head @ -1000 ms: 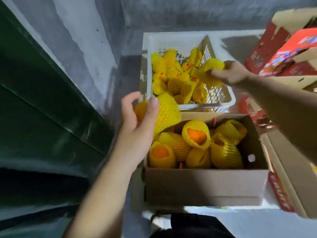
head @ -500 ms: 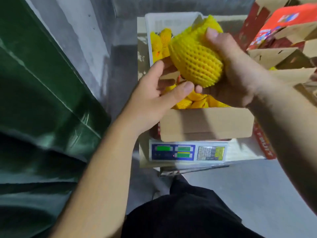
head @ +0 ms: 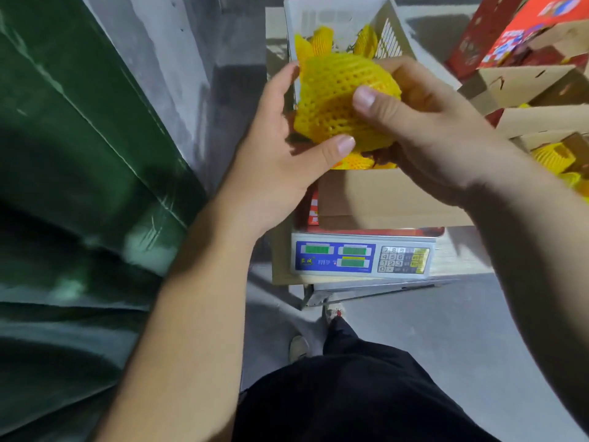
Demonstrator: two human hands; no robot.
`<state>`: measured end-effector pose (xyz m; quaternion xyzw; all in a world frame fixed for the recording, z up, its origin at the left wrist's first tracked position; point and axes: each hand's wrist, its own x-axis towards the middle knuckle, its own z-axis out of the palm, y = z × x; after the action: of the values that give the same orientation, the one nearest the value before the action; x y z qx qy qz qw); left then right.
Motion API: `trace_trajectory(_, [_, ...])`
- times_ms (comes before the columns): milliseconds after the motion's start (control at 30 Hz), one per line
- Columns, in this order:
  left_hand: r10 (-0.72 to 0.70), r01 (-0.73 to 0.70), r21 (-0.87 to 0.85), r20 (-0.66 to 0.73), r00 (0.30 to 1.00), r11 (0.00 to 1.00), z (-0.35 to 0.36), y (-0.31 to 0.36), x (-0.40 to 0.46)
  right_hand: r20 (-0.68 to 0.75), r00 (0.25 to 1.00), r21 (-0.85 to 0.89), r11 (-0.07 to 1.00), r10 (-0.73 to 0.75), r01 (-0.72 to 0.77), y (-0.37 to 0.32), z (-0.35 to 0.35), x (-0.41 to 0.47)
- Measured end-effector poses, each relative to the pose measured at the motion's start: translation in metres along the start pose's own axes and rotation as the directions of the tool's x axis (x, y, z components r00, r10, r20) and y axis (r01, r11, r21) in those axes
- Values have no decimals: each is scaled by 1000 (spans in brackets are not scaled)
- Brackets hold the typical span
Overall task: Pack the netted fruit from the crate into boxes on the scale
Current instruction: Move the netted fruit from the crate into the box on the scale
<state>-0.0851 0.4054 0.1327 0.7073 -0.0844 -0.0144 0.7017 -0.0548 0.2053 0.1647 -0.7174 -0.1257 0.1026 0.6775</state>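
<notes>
Upper centre, hands: left hand and right hand both clasped round one netted fruit, thumbs pressed on the foam mesh, probably to seat the sleeve.
Below the fruit: cardboard box, partly filled, directly underneath for a short drop.
Under the box: scale, weighing the load.
Top of frame: white crate, fruit remaining.
</notes>
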Motion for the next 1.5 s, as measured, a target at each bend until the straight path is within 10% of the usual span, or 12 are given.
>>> trace_trajectory(333, [65,-64,270,6,998,961,7,16,-20,-154,984,-69,994,-95,85,1,12,-17])
trace_trajectory(667, [66,-54,163,-67,996,985,14,9,-34,-190,971,34,987,-147,157,-1,30,-29])
trace_trajectory(1133, [-61,71,-43,190,980,997,23,-4,-10,-127,990,311,950,65,-22,19,17,-43])
trace_trajectory(1233, [-41,37,210,11,999,977,27,-8,31,-306,938,359,932,163,-45,24,-2,-38])
trace_trajectory(1367, [-155,33,892,42,987,451,32,-21,98,-430,881,368,929,200,-31,27,-20,-25])
trace_trajectory(1500, [-473,-66,971,-53,879,-232,51,-26,132,-460,868,368,930,186,-4,25,-33,-19])
